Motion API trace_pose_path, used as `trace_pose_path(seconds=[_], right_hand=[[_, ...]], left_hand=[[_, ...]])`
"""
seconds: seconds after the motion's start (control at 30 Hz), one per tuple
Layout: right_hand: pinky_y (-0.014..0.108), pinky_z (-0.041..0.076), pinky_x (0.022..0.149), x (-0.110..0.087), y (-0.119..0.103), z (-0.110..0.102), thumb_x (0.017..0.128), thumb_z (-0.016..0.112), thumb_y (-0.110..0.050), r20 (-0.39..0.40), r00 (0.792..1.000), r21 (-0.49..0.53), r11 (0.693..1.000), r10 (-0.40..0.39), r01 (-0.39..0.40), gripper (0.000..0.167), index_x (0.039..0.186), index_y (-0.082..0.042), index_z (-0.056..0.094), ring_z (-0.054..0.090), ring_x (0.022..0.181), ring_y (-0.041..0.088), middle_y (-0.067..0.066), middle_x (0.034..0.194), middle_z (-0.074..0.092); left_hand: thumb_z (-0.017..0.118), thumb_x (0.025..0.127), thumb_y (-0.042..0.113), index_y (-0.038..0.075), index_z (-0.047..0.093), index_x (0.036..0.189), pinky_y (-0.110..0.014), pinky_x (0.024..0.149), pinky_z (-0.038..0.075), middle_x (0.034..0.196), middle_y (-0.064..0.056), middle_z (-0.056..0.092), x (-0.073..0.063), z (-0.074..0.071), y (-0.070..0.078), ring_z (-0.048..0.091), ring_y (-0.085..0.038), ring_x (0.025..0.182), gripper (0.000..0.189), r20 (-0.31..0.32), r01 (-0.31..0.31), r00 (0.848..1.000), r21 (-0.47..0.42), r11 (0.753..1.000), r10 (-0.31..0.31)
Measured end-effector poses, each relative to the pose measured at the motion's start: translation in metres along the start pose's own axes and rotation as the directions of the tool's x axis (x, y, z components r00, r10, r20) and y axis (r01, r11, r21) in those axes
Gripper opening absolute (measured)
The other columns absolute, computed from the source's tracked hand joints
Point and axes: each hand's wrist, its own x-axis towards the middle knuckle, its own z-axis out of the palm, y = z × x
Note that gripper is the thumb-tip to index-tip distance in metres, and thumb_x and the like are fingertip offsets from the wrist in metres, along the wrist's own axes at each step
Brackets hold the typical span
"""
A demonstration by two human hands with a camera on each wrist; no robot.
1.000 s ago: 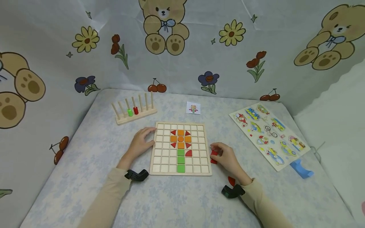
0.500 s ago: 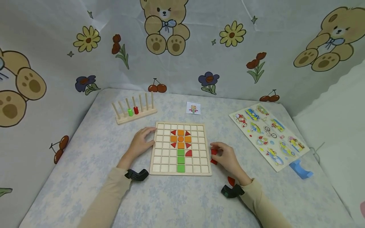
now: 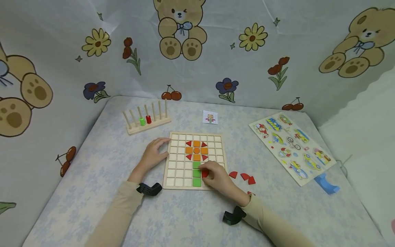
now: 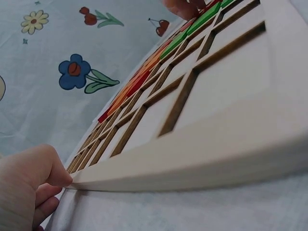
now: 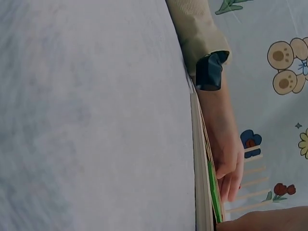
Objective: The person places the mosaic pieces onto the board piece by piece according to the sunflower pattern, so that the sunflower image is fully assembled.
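Note:
A wooden grid board (image 3: 182, 188) lies on the table, with orange, red and green tiles in its cells. At its left edge my left hand (image 3: 152, 156) touches the rim with thumb and fingers; the left wrist view shows a fingertip on the board's side. My right hand (image 3: 219, 176) is over the lower right of the board, pinching a red tile (image 3: 205, 173) beside the green tiles (image 3: 196, 182). The fingers partly hide that tile, and the cells under the hand are covered. Several loose red quarter-circle tiles (image 3: 233, 174) lie right of the board.
Behind the board lies a small printed pattern card (image 3: 210, 117). A wooden peg rack (image 3: 148, 127) with green and red beads stands back left. To the right are a picture puzzle board (image 3: 311, 174) and a blue curved piece (image 3: 327, 183). A patterned cloth backdrop rises behind.
My right hand has moved left from the loose red tiles onto the board, carrying a red tile. The tiles it covered now show. My left hand stays at the board's edge.

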Motion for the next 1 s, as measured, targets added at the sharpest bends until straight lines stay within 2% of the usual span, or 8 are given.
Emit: trace_pose_path(seconds=[0.17,0.37,0.47,0.63,0.8,1.0], right_hand=[[0.028,0.052,0.080,-0.002,0.004,0.000,0.076,0.067,0.009,-0.071,0.997,0.064,0.998,0.005,0.000,0.030,0.103,-0.002,0.069,0.061,0.093,0.019,0.007,0.101,0.069],[0.026,0.053,0.079,-0.003,0.009,-0.004,0.080,0.056,0.014,-0.057,0.998,0.072,0.997,-0.016,0.020,0.032,0.103,-0.004,0.069,0.063,0.092,0.019,0.006,0.100,0.069],[0.030,0.055,0.079,-0.007,0.012,-0.016,0.081,0.055,0.013,-0.071,0.997,0.066,0.998,0.009,-0.004,0.033,0.105,-0.004,0.069,0.064,0.093,0.021,0.008,0.102,0.069],[0.043,0.054,0.080,-0.026,0.028,-0.051,0.076,0.058,0.014,-0.089,0.993,0.002,0.997,0.083,-0.083,0.040,0.112,-0.002,0.065,0.062,0.096,0.028,0.012,0.107,0.068],[0.042,0.053,0.081,-0.043,0.046,-0.076,0.075,0.064,0.011,-0.032,0.990,-0.044,0.990,0.135,-0.136,0.043,0.116,-0.002,0.063,0.062,0.096,0.027,0.012,0.110,0.067],[0.031,0.055,0.077,-0.048,0.056,-0.073,0.078,0.064,0.008,0.027,0.992,-0.012,0.993,0.119,-0.119,0.043,0.120,-0.003,0.063,0.062,0.087,0.020,0.010,0.107,0.068]], left_hand=[[0.062,0.085,0.014,0.016,0.054,0.135,-0.053,0.111,0.030,0.140,-0.007,0.051,0.002,0.001,0.000,0.041,-0.030,0.134,0.050,-0.001,-0.014,1.000,0.015,1.000,0.014],[0.062,0.084,0.013,0.015,0.055,0.134,-0.054,0.111,0.031,0.139,-0.007,0.052,0.002,0.003,-0.002,0.043,-0.031,0.132,0.051,-0.017,-0.021,1.000,0.015,1.000,0.022],[0.062,0.085,0.014,0.015,0.054,0.135,-0.054,0.111,0.030,0.140,-0.007,0.051,0.002,0.005,-0.001,0.042,-0.030,0.133,0.051,-0.010,-0.017,1.000,0.000,1.000,0.017],[0.061,0.085,0.015,0.015,0.053,0.136,-0.055,0.112,0.029,0.141,-0.007,0.050,0.002,0.006,0.002,0.040,-0.031,0.134,0.051,0.006,-0.009,1.000,0.000,1.000,0.009],[0.062,0.085,0.014,0.015,0.053,0.136,-0.055,0.111,0.029,0.141,-0.007,0.051,0.002,0.004,0.000,0.041,-0.032,0.134,0.052,-0.007,-0.009,1.000,0.027,1.000,0.009],[0.063,0.085,0.014,0.016,0.054,0.135,-0.054,0.112,0.028,0.140,-0.007,0.051,0.002,0.002,-0.001,0.041,-0.030,0.134,0.051,-0.007,-0.008,1.000,0.010,1.000,0.008]])
